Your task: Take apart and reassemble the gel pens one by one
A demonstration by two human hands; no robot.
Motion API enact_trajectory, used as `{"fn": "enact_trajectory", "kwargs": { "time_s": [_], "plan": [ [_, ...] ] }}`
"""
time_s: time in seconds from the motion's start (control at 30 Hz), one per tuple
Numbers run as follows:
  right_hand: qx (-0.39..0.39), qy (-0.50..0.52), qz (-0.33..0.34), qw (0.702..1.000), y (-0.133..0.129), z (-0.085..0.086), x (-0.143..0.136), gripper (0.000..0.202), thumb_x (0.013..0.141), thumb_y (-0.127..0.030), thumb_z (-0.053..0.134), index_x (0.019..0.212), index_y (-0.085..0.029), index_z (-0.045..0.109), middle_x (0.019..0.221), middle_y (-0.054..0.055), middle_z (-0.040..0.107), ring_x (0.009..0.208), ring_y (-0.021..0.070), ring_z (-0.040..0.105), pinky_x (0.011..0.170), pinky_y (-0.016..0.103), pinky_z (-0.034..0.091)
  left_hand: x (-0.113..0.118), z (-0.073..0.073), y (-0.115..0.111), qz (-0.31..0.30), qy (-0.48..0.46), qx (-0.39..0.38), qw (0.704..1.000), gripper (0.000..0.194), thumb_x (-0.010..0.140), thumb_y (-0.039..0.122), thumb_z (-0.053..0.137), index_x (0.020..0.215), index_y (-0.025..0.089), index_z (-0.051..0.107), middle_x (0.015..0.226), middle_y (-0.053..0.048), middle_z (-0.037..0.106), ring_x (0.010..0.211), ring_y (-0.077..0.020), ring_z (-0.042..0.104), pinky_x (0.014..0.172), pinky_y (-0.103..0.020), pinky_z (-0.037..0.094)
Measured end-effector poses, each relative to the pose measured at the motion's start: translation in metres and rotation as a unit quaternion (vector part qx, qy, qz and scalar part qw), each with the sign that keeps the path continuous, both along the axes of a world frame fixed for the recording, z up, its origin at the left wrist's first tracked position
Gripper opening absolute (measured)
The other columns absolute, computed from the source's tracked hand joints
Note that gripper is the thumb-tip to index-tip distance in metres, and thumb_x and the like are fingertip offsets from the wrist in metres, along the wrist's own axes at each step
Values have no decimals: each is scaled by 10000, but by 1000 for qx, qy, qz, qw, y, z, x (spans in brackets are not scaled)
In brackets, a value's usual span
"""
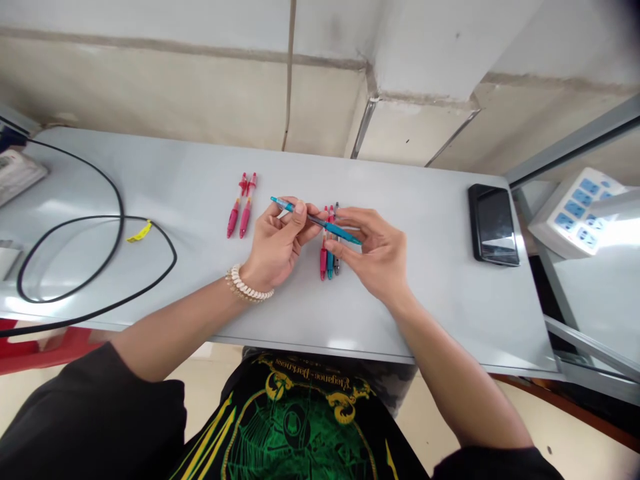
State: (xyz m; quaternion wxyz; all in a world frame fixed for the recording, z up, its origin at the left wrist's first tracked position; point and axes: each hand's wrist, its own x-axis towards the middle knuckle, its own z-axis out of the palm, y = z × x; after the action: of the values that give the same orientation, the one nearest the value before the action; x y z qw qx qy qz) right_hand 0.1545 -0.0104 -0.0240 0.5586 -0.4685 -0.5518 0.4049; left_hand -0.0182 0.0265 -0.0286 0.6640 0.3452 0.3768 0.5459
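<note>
A blue pen (341,233) is held up between my two hands, slanting down to the right. My left hand (281,241) pinches its upper left part between thumb and fingers. The fingers and thumb of my right hand (376,250) are round its lower right end. Below the held pen, a pink pen (323,263), another blue pen (330,265) and a grey pen (337,265) lie side by side on the table (430,293), partly hidden by my hands. Two pink pens (233,219) (245,220) lie left of my left hand.
A black looped cable (120,207) with a yellow tag (140,231) covers the table's left side. A dark phone-like device (494,225) lies at the right, near a white power strip (580,212). A wall (200,93) runs behind the table.
</note>
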Motion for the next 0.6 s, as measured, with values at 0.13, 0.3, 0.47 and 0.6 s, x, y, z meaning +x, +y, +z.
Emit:
{"fn": "enact_trajectory", "kwargs": {
  "time_s": [0.13,0.3,0.47,0.6],
  "plan": [
    [-21,-22,-13,999,-1,0,-1,165,922,-403,808,919,-237,804,973,64,782,905,210,774,862,411,685,2,1,-2,-8,-12,13,1000,414,782,438,965,925,249,626,948,27,757,969,-148,793,813,-233,669],
    [11,-9,-3,1000,-1,-1,-1,185,914,-354,827,1068,-252,813,993,48,799,934,191,782,846,360,687,2,5,-2,2,-27,4,1000,414,807,403,954,929,208,610,945,25,759,949,-123,790,806,-194,657],
    [81,-56,-5,995,-3,-4,-3,119,920,-312,821,1034,-278,822,1214,61,774,1148,215,748,1001,389,660,5,7,-5,10,-39,-3,999,403,804,366,957,915,199,608,904,25,763,888,-115,789,760,-176,652],
    [86,-125,-3,988,-4,-10,-3,255,1032,-301,669,1270,-275,758,1075,53,812,892,174,771,811,344,685,6,6,-4,8,-32,-2,999,360,818,352,948,893,189,637,892,19,762,864,-111,788,755,-173,661]
  ]
}}
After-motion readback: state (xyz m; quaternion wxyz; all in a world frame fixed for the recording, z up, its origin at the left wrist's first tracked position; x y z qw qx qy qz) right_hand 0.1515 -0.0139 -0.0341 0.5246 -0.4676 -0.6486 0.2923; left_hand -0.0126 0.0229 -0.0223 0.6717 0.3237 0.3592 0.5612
